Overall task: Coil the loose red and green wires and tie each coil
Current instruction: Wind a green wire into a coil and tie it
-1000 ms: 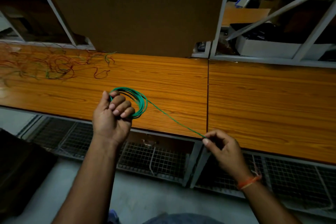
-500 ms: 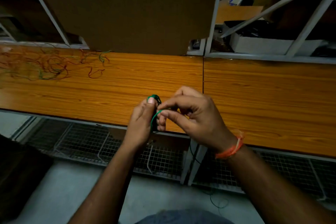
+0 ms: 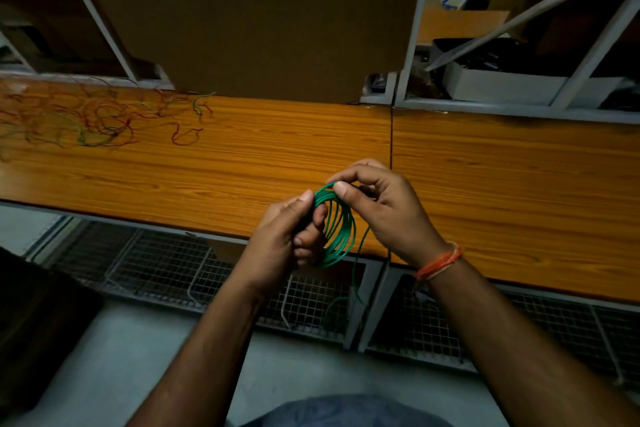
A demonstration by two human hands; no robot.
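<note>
1. Setting: I am looking down on a dim work area where a long wooden bench (image 3: 214,163) is running left to right, with metal shelving (image 3: 519,104) standing behind it and wire-mesh racks (image 3: 166,263) sitting under its front edge above a pale floor (image 3: 145,354).
2. Nearest the camera, a patch of blue fabric (image 3: 346,409) is showing at the bottom edge, and both bare forearms are reaching up from either side of it toward the bench edge.
3. An orange thread band (image 3: 440,262) is circling the right wrist.
4. The left hand (image 3: 280,246) is gripping the green wire coil (image 3: 337,225) by its left side; its fingers are curling around the gathered loops, with the thumb pressing on the upper part of the bundle.
5. The right hand (image 3: 384,215) is pinching the top of the coil between thumb and forefinger; its other fingers are curling behind, and I cannot tell whether they are touching the wire.
6. The coil is standing roughly upright in the air between the two hands, over the front edge of the bench, its loops fanning slightly apart.
7. A loose green tail (image 3: 355,274) is hanging from the coil's right side, dropping past the bench edge in front of the mesh racks.
8. Farther back, on the bench's far left, a tangle of loose red and green wires (image 3: 93,118) is lying spread out, well apart from the hands.
9. Beyond the bench, a large brown board (image 3: 249,17) is leaning upright against the shelving, and a white box (image 3: 502,85) is resting on the right-hand shelf.
</note>
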